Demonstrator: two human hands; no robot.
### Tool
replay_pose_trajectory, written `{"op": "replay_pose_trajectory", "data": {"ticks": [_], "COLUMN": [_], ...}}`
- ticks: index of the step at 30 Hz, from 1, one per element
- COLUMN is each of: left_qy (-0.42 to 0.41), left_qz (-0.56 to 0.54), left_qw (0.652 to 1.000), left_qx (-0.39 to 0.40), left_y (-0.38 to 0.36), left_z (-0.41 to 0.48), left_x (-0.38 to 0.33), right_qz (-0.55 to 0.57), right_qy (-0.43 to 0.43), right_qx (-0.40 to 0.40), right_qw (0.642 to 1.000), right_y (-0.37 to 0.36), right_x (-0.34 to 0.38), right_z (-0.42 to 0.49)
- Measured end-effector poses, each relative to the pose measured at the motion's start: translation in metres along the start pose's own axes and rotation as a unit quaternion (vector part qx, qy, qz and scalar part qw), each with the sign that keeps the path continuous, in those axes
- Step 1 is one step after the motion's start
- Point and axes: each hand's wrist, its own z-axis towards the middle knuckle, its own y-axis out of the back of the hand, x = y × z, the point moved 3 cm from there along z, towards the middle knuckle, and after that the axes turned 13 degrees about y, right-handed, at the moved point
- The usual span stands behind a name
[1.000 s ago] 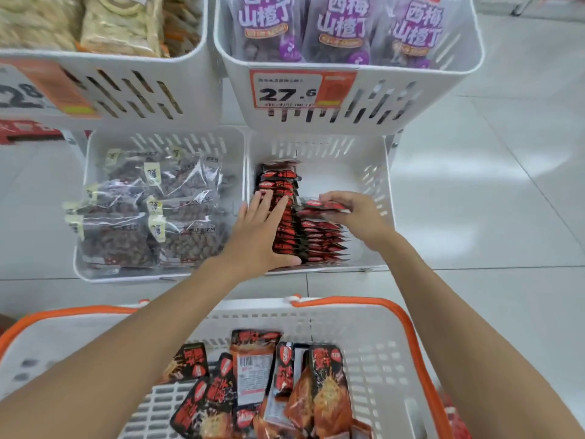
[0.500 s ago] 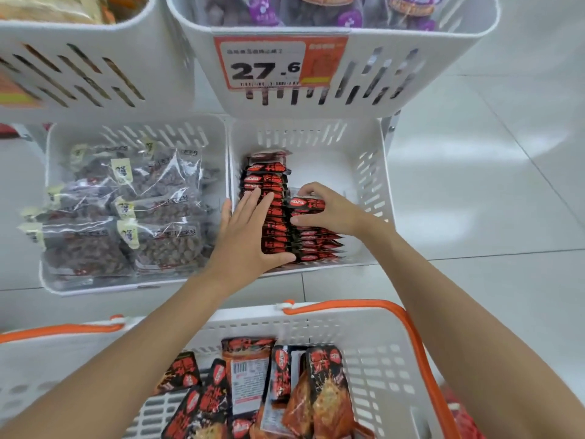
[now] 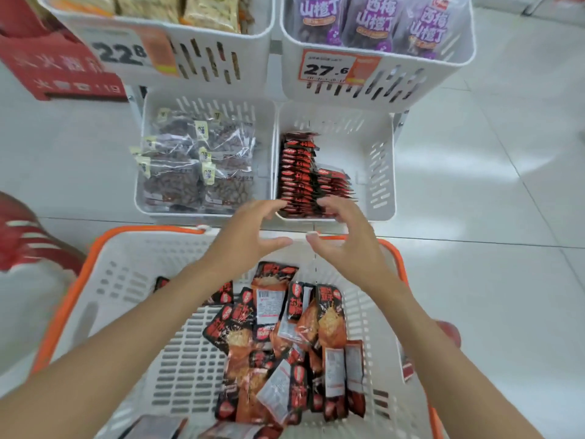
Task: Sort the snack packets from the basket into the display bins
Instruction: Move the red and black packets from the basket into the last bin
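Observation:
A white basket with an orange rim [image 3: 104,274] stands in front of me and holds several red-and-black snack packets [image 3: 285,337] in a loose pile. Beyond it, the lower right white bin [image 3: 380,160] has two upright rows of the same red-and-black packets [image 3: 300,175] along its left side. My left hand [image 3: 250,239] and my right hand [image 3: 345,239] hover over the basket's far rim, palms facing each other, fingers loosely curved, nothing in either. Both are just short of the bin's front wall.
The lower left bin [image 3: 141,172] holds clear bags of dark nuts. Two upper bins carry price tags: 22.8 [image 3: 120,53] and 27.6 [image 3: 329,69], the right one with purple packets [image 3: 373,20]. A red box [image 3: 57,68] sits at the far left. Pale tiled floor lies to the right.
Both hands have pulled back out of the lower right bin to above the basket's far rim. The right hand let go of the packet it was setting on the row.

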Motion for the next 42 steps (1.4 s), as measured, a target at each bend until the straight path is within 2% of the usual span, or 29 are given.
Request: {"op": "replay_pose_trajectory", "data": {"ticks": [1,3,6,9,11,14,16,21,23,25,27,30,34,36,37,38,40,42], "left_qy": [0.001,0.025,0.108,0.177,0.196,0.223,0.244,0.268,0.270,0.272,0.274,0.282,0.296,0.302,0.307,0.311,0.312,0.319], "left_qz": [-0.007,-0.016,-0.033,-0.058,-0.070,-0.085,-0.104,-0.111,-0.116,-0.121,-0.120,-0.110,-0.099,-0.098,-0.099,-0.102,-0.114,-0.146], "left_qw": [1.000,0.999,0.993,0.982,0.978,0.969,0.962,0.954,0.953,0.951,0.949,0.946,0.941,0.938,0.937,0.935,0.935,0.931], "left_qx": [-0.019,-0.035,-0.017,0.009,0.026,0.055,0.062,0.075,0.081,0.087,0.097,0.114,0.132,0.137,0.137,0.135,0.125,0.106], "left_y": [0.005,0.011,0.009,0.007,0.006,0.005,0.004,0.000,-0.003,-0.007,-0.011,-0.015,-0.017,-0.017,-0.016,-0.016,-0.014,-0.011], "left_z": [-0.016,-0.046,-0.083,-0.118,-0.138,-0.157,-0.162,-0.161,-0.160,-0.160,-0.161,-0.165,-0.169,-0.170,-0.170,-0.170,-0.168,-0.165], "left_x": [0.008,0.032,0.078,0.117,0.134,0.150,0.157,0.162,0.159,0.157,0.156,0.161,0.165,0.166,0.167,0.169,0.168,0.165], "right_qz": [0.019,0.055,0.068,0.008,-0.006,-0.013,-0.072,-0.157,-0.146,-0.118,-0.112,-0.135,-0.264,-0.281,-0.263,-0.226,-0.089,0.063], "right_qy": [-0.022,-0.085,-0.143,-0.106,-0.080,-0.096,-0.071,-0.056,-0.045,-0.045,-0.030,0.022,0.163,0.177,0.168,0.142,0.030,-0.102], "right_qx": [0.023,0.142,0.342,0.497,0.556,0.565,0.582,0.651,0.648,0.622,0.627,0.663,0.670,0.689,0.700,0.702,0.657,0.518], "right_qw": [0.999,0.985,0.926,0.861,0.827,0.819,0.807,0.741,0.746,0.773,0.770,0.736,0.675,0.644,0.643,0.660,0.748,0.847], "right_y": [-0.010,-0.038,-0.085,-0.132,-0.159,-0.189,-0.205,-0.219,-0.219,-0.217,-0.214,-0.213,-0.220,-0.219,-0.216,-0.211,-0.195,-0.172], "right_x": [0.009,0.013,0.002,-0.005,-0.002,-0.002,-0.004,0.003,0.003,0.002,0.003,0.008,0.009,0.009,0.009,0.009,0.007,0.004], "right_z": [-0.014,-0.041,-0.084,-0.123,-0.140,-0.148,-0.150,-0.151,-0.152,-0.156,-0.160,-0.159,-0.142,-0.135,-0.134,-0.134,-0.131,-0.114]}}
